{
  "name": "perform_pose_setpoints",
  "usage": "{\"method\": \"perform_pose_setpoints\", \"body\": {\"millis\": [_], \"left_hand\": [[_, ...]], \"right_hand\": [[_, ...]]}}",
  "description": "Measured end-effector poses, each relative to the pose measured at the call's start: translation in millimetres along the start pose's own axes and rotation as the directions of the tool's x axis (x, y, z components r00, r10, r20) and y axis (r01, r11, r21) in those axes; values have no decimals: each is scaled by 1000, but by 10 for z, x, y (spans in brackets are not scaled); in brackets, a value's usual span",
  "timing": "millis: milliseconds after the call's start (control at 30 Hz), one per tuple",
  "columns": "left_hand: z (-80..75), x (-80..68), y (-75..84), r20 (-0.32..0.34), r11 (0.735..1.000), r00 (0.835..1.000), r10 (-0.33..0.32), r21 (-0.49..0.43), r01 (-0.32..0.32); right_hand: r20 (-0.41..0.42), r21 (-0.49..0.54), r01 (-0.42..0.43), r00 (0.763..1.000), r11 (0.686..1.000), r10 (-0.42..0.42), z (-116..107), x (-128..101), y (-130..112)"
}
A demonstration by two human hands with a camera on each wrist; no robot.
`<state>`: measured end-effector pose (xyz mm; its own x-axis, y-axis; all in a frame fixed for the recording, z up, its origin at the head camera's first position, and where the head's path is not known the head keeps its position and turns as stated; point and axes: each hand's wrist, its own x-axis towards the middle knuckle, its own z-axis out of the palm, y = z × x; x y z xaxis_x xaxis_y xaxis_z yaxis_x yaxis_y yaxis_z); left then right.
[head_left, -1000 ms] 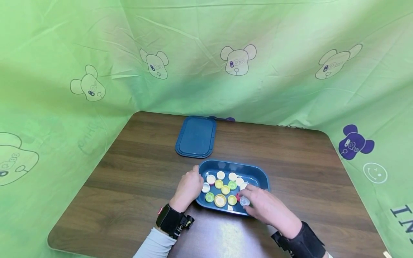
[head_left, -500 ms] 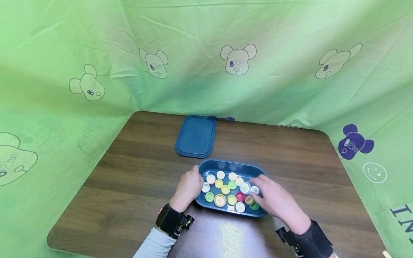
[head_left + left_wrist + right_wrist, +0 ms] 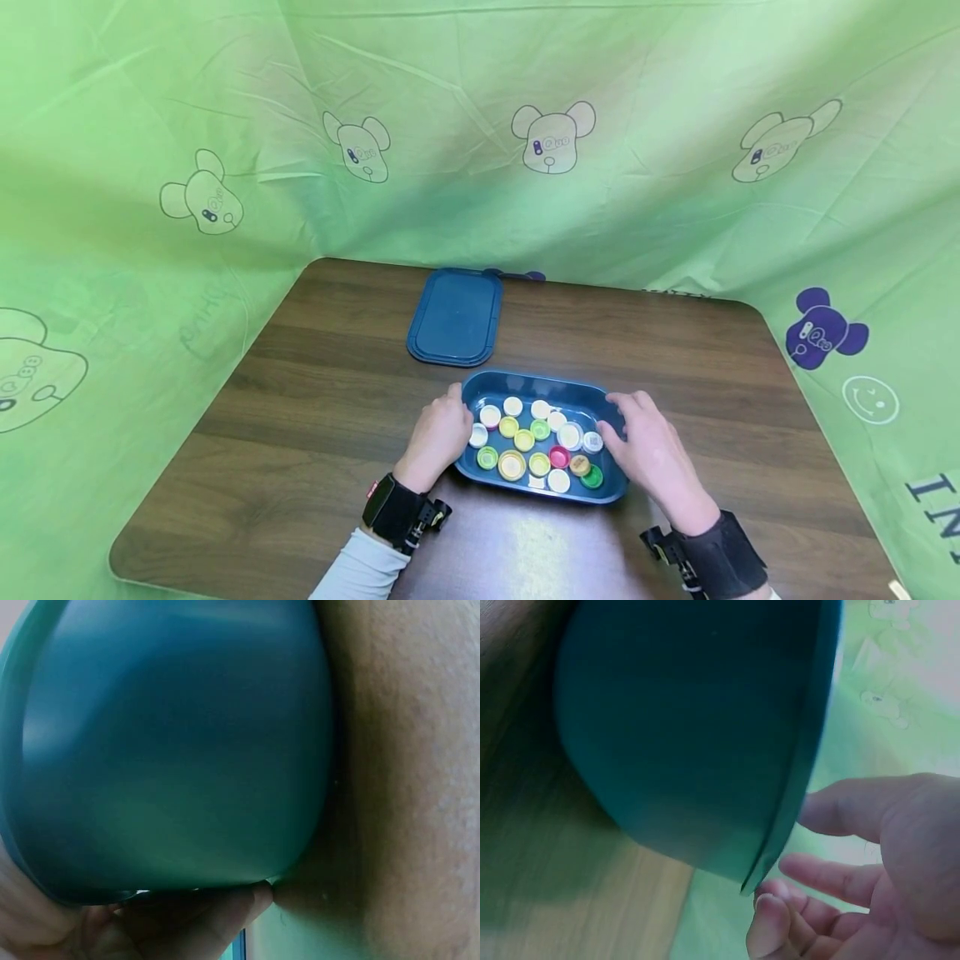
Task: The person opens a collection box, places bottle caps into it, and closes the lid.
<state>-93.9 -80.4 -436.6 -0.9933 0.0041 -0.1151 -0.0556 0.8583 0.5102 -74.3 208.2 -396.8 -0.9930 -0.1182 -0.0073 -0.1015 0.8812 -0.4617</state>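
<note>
Several plastic bottle caps [image 3: 524, 440] in white, yellow, green, red and tan lie spread over the floor of a blue rectangular container [image 3: 540, 385]. My left hand [image 3: 442, 429] grips the container's left end, and in the left wrist view its finger [image 3: 210, 922] runs along the outer wall. At the opposite end is my right hand [image 3: 647, 437], with thumb and index finger apart at the rim. The right wrist view has the thumb [image 3: 840, 806] reaching behind the rim, with the other fingers loosely bent beside it. No cap shows in the right hand.
A blue lid [image 3: 457, 317] lies flat on the wooden table [image 3: 315, 400] behind the container. A green printed cloth [image 3: 465, 167] hangs around the table's back and sides.
My right hand has moved right, from over the caps to the container's right rim. Caps once hidden beneath it now show, including a green one and a tan one. My left hand stays put.
</note>
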Motion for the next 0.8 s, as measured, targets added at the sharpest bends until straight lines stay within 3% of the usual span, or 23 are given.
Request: {"method": "perform_pose_setpoints", "body": {"millis": [200, 500, 800], "left_hand": [[-11, -4, 4, -1, 1000, 1000, 2, 1, -2], [-17, -2, 16, 4, 1000, 1000, -1, 4, 1], [-19, -3, 8, 19, 1000, 1000, 6, -22, -5]], "right_hand": [[21, -2, -76, 997, 997, 76, 56, -3, 77], [139, 2, -162, 977, 987, 160, 220, -10, 119], [142, 7, -180, 974, 984, 177, 273, -21, 145]]}}
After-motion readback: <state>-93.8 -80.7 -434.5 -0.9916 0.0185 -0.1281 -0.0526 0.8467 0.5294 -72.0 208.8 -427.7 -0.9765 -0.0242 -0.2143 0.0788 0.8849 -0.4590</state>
